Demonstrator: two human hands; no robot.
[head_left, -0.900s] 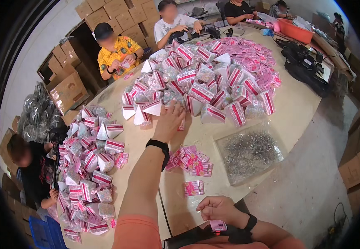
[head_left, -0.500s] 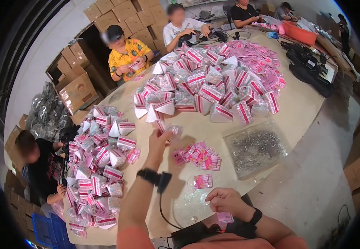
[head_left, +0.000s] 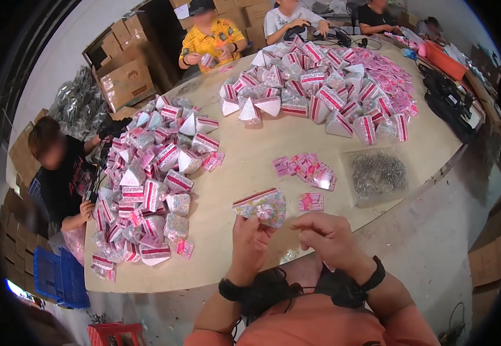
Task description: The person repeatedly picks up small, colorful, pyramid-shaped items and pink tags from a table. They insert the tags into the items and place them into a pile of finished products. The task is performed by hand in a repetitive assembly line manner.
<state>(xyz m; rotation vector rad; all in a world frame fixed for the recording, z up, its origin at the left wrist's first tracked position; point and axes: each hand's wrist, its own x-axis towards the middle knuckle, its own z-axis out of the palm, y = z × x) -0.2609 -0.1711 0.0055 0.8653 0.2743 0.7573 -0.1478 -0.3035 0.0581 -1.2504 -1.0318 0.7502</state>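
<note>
My left hand [head_left: 249,239] grips a wedge-shaped clear bag [head_left: 265,209] with a pink-and-white striped edge and small pastel pieces inside. It is held up over the near part of the table. Just right of it, my right hand [head_left: 330,239] has its fingers curled in and its thumb side toward the bag, not touching it. What those fingers hold, if anything, is hidden. Beyond the right hand lies a single pink card [head_left: 311,202], with a loose heap of pink cards [head_left: 308,168] behind it.
A clear shallow tray [head_left: 349,167] of thin silvery metal pieces stands at the right. Similar wedge bags form a left pile [head_left: 167,155] and a far pile [head_left: 314,81], with pink cards [head_left: 391,81] beside the latter. Several people sit around the table. A blue crate [head_left: 60,277] stands lower left.
My left hand has come back from near the far pile, bringing the bag close to my right hand. The right hand has risen slightly; the whole view has shifted.
</note>
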